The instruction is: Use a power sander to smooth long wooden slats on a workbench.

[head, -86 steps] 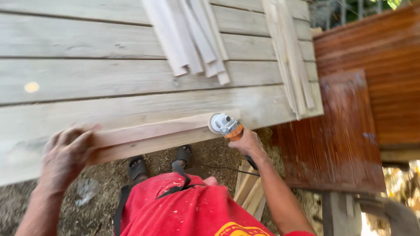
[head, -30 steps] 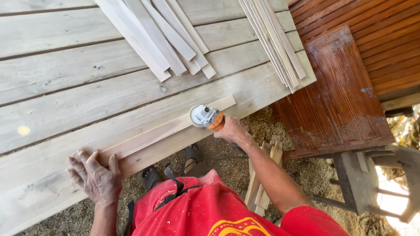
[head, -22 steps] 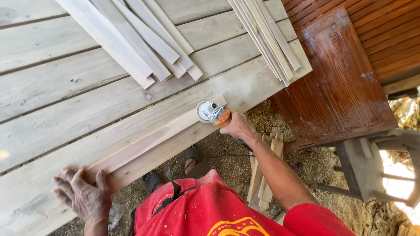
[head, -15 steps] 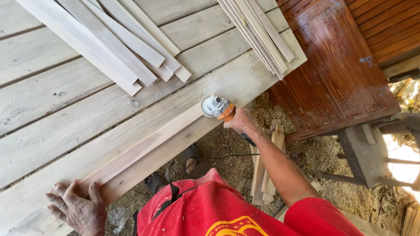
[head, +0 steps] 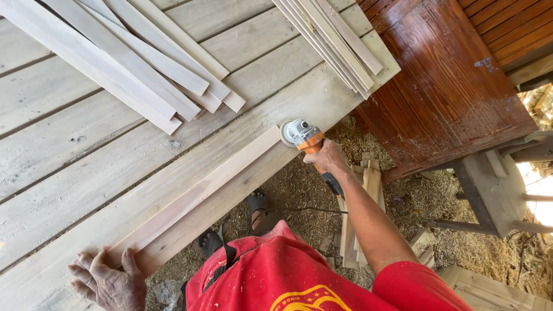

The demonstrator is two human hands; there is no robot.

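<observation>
R hand (head: 329,160) wrapped tight round the orange-and-grey angle grinder (head: 304,137), w/ the disc end at the far end of the long wood strip (head: 199,194), right at that strip's end edge. Strip lies diagonal along the near edge of the plank workbench (head: 86,173), running from lower L up to the grinder; its near long side sits just about flush w/ the bench edge, so there's only air and sawdust-covered ground (head: 299,190) below it. L hand (head: 110,283) flat w/ fingers spread, pressing down on the strip's near end at lower L. Grinder's cord (head: 322,211) hangs down off the tool over the ground. Further in on the bench: a loose fan of pale slats (head: 132,69), well apart from the strip, w/ bare planks between; a tighter bundle of thin slats (head: 331,40) reaches the bench's R corner, near the grinder but not touching. Past the R edge of the bench a dark red-brown panel (head: 455,86) stands close. More offcuts (head: 360,213) stacked on the ground under the R arm. Sandalled feet (head: 262,210) just under the bench edge.
</observation>
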